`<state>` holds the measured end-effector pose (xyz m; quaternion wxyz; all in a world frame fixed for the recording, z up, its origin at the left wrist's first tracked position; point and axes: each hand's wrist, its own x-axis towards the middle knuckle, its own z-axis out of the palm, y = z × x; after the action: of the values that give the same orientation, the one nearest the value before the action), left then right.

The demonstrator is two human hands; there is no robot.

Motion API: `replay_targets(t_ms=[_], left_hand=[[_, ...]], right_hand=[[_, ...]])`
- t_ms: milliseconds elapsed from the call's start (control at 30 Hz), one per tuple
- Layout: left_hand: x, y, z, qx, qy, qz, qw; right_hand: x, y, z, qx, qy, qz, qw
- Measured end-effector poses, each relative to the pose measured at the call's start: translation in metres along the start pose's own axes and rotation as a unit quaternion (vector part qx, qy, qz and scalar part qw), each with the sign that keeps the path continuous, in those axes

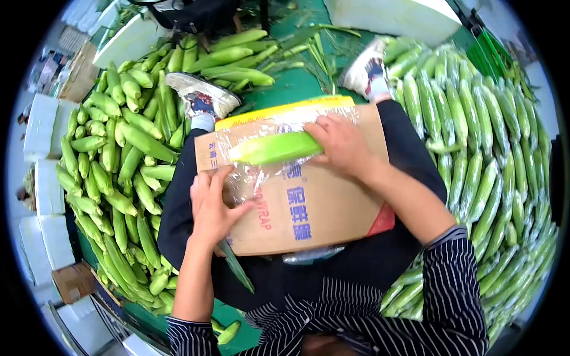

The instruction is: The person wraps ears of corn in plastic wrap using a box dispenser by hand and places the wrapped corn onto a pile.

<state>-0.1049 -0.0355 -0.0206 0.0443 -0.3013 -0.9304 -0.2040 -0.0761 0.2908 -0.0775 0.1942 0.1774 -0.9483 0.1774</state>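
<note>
A green ear of corn [276, 148] lies on clear plastic film [237, 178], which is spread over a flattened cardboard sheet [332, 207] on the lap. My right hand [341, 142] holds the right end of the corn, its fingers curled over it. Near the corn's left end, my left hand [212, 202] has its thumb and fingers apart at the film's lower left edge. A yellow strip [291, 110] runs along the far edge of the cardboard.
Unwrapped corn [122, 172] is heaped at the left, film-wrapped corn [487, 136] at the right. Two shoes [205, 98] stand beyond the cardboard. White foam boxes [53, 190] line the left side. A loose leaf [237, 270] hangs below the cardboard.
</note>
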Motion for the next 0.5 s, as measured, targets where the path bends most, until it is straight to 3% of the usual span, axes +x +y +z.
replay_targets(t_ms=[67,133,167,200,233,267,300,333,400,433,467,500], left_hand=[[-0.008,-0.017,0.002,0.029,-0.074,-0.011,0.997],[-0.013,-0.037,0.026,0.053,0.065,0.05,0.995],[-0.018,-0.035,0.028,0.072,0.066,0.013,0.995],[-0.03,-0.027,0.032,-0.084,0.121,-0.11,0.983],[-0.042,-0.02,0.028,-0.223,0.126,-0.251,0.933],[-0.06,-0.049,0.038,-0.197,0.203,-0.204,0.937],[-0.062,-0.021,0.03,-0.411,0.224,-0.226,0.854],[-0.068,-0.005,0.036,-0.415,0.253,-0.16,0.859],[-0.08,0.013,0.053,-0.201,0.13,-0.101,0.966],[-0.069,0.029,0.058,-0.109,0.075,0.039,0.99],[-0.053,0.05,0.062,-0.011,0.021,0.175,0.984],[-0.041,0.061,0.059,-0.009,-0.027,0.131,0.991]], right_hand=[[0.001,0.002,-0.012,0.004,-0.056,0.004,0.998],[-0.008,0.001,-0.011,0.001,-0.042,-0.012,0.999],[-0.012,0.001,-0.011,0.001,-0.024,-0.021,1.0],[-0.018,0.003,-0.008,0.02,-0.006,-0.053,0.998],[-0.026,-0.009,-0.018,0.024,-0.035,-0.035,0.998],[-0.035,-0.027,-0.022,0.044,-0.063,-0.022,0.997],[-0.046,-0.037,-0.023,0.075,-0.086,-0.018,0.993],[-0.058,-0.053,-0.022,0.104,-0.106,-0.021,0.989],[-0.071,-0.075,-0.022,0.112,-0.141,0.019,0.983],[-0.073,-0.081,-0.025,0.115,-0.161,0.034,0.98],[-0.071,-0.08,-0.031,0.081,-0.091,0.038,0.992],[-0.064,-0.078,-0.035,0.047,-0.017,0.044,0.998]])
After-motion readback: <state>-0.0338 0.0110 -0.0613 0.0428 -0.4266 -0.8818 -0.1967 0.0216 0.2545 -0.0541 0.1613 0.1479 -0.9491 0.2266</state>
